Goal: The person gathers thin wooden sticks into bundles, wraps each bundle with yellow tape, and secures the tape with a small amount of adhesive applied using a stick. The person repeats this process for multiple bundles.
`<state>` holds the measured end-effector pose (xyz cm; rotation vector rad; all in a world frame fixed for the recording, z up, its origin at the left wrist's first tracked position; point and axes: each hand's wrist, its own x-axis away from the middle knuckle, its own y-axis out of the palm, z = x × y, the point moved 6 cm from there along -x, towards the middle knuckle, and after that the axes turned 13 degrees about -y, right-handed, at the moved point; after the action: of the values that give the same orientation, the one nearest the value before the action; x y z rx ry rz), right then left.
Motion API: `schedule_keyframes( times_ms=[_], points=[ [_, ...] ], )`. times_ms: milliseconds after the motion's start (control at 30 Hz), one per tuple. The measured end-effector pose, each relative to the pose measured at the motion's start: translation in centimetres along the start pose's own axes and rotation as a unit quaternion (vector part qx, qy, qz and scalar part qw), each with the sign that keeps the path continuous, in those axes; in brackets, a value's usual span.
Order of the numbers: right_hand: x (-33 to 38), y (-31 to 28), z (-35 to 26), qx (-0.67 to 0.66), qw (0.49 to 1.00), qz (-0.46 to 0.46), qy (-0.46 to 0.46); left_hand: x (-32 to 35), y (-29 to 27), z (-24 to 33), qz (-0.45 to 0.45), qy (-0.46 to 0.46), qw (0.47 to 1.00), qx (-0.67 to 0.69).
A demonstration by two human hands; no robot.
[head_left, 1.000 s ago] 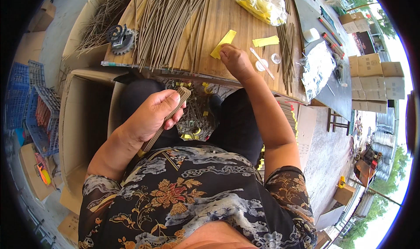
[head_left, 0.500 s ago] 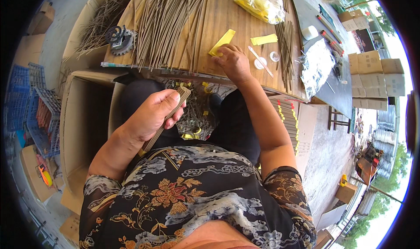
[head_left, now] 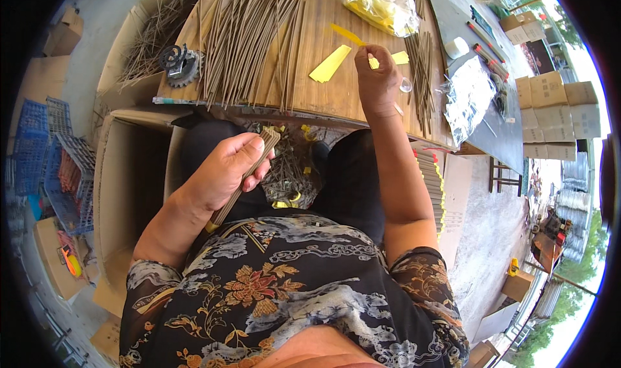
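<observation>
My left hand [head_left: 234, 164] is closed round a bundle of thin brown incense sticks [head_left: 270, 138], held slanting above my lap. Something yellow circles the bundle's lower end near my shirt. Over the table's front part, my right hand [head_left: 378, 83] pinches one end of a narrow yellow paper strip [head_left: 347, 33], which sticks out to the left. Below that strip lies a fanned stack of yellow paper strips [head_left: 331, 64]. Partly behind my right hand is another small pile of yellow strips [head_left: 400, 58]. A small clear round lid [head_left: 405, 85] lies beside my wrist.
Many loose brown sticks [head_left: 249, 44] spread over the wooden table [head_left: 317, 99]. A black toothed metal piece [head_left: 183, 67] sits at its left corner. A plastic bag of yellow paper [head_left: 381, 9] lies at the back. An open cardboard box [head_left: 103, 187] stands left of my legs.
My right hand has lifted off the yellow stack with one strip and moved right, now over where the white round dish was seen. My left hand keeps its hold on the bundle.
</observation>
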<state>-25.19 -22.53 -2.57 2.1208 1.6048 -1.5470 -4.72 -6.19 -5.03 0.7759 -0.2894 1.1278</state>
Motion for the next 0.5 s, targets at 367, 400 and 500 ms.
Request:
schedule_keyframes(
  times_ms=[367, 400, 500],
  points=[
    [6.1, -2.6, -10.5, -0.472, 0.794, -0.343, 0.17, 1.5, 3.0, 2.4, -0.033, 0.054, 0.998, 0.017],
    [6.1, -2.9, -10.9, -0.487, 0.791, -0.33, 0.17, 1.5, 2.9, 2.2, -0.029, 0.055, 0.998, 0.009],
    [6.6, -3.1, -11.0, -0.525, 0.789, -0.24, 0.212, 1.6, 3.0, 2.3, -0.011, 0.069, 0.998, -0.009]
  ],
)
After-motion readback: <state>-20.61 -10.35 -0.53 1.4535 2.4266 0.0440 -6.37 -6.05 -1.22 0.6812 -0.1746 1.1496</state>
